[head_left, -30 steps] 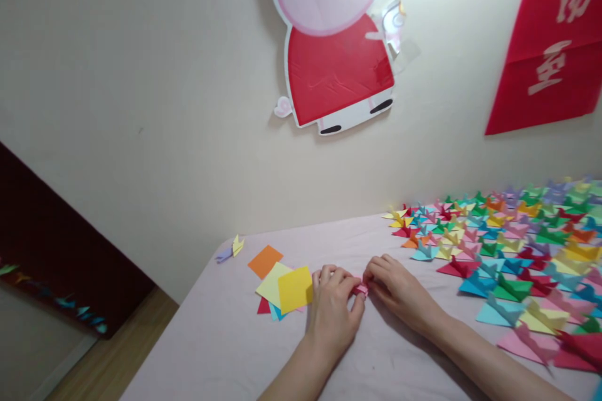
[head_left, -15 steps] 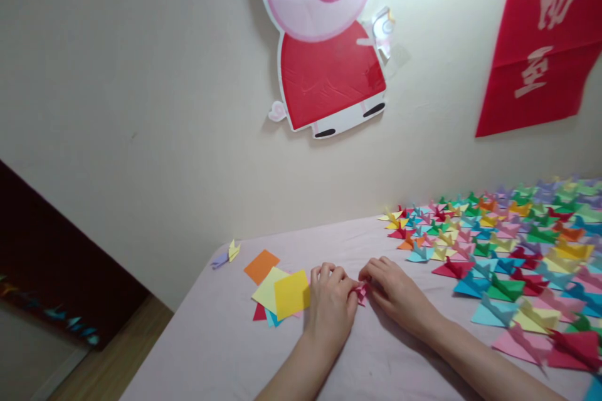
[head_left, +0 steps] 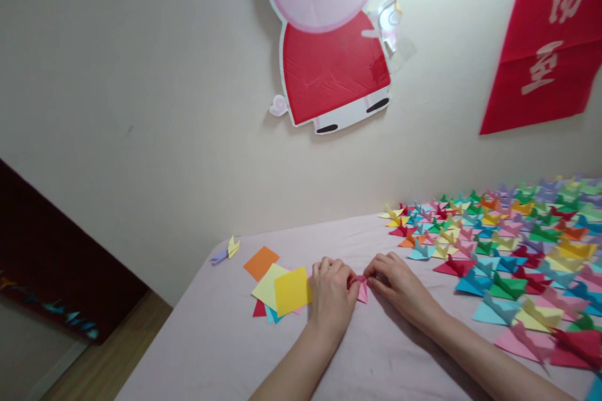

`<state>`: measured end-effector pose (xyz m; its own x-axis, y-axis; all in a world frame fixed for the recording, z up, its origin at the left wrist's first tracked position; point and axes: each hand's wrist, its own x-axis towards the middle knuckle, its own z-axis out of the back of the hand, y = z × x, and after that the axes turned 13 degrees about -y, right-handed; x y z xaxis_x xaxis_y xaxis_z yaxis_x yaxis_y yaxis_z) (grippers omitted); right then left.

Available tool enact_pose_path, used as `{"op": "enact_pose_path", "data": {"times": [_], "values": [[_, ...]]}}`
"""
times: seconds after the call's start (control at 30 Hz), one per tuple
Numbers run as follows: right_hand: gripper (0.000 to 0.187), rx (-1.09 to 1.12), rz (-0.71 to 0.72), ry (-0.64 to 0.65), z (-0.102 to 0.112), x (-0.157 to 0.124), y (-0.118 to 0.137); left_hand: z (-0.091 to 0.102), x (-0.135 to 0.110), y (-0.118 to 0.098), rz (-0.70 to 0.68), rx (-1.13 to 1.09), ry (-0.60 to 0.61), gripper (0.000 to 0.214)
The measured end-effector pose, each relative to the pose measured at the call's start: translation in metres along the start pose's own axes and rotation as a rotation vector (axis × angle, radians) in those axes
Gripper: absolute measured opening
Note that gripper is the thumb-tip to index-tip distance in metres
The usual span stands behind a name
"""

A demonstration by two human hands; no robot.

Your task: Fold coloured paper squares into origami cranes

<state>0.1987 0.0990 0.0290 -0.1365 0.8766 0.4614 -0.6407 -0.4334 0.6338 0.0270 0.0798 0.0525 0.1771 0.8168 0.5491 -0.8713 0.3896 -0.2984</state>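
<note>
Between my two hands is a small folded pink origami paper (head_left: 362, 291), its point toward me. My left hand (head_left: 333, 291) pinches its left side with thumb and forefinger, the other fingers curled over the cloth. On the paper's right edge, the fingertips of my right hand (head_left: 394, 281) are closed. Just left of my left hand lies a loose pile of square paper sheets, with a yellow sheet (head_left: 292, 291) on top, a pale yellow sheet (head_left: 267, 290) and an orange sheet (head_left: 261, 262) beside it. Red and blue corners stick out underneath.
Rows of folded paper cranes (head_left: 510, 263) in many colours cover the right side of the pale cloth surface (head_left: 211, 338). A yellow and a purple folded piece (head_left: 226, 252) lie at the back left corner. Behind stands a wall with a pig cutout (head_left: 333, 75) and a red banner (head_left: 540, 50).
The pink paper now shows a flatter, pointed shape between my hands, where it looked crumpled before. My fingers have shifted slightly on it, and the camera view has moved a little.
</note>
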Motion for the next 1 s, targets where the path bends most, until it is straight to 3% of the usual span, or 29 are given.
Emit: {"op": "enact_pose_path", "data": {"times": [0.3,0.63,1.0], "values": [[0.011,0.032,-0.04,0.018,-0.002,0.003,-0.002,-0.004,0.002,0.004,0.073,-0.061,0.003,0.02],[0.01,-0.116,-0.076,0.034,-0.015,0.011,0.003,-0.003,-0.001,0.006,0.183,-0.121,-0.006,0.013],[0.012,-0.107,-0.111,0.041,-0.013,0.014,0.002,-0.005,-0.003,0.01,0.216,-0.199,-0.027,0.015]]}}
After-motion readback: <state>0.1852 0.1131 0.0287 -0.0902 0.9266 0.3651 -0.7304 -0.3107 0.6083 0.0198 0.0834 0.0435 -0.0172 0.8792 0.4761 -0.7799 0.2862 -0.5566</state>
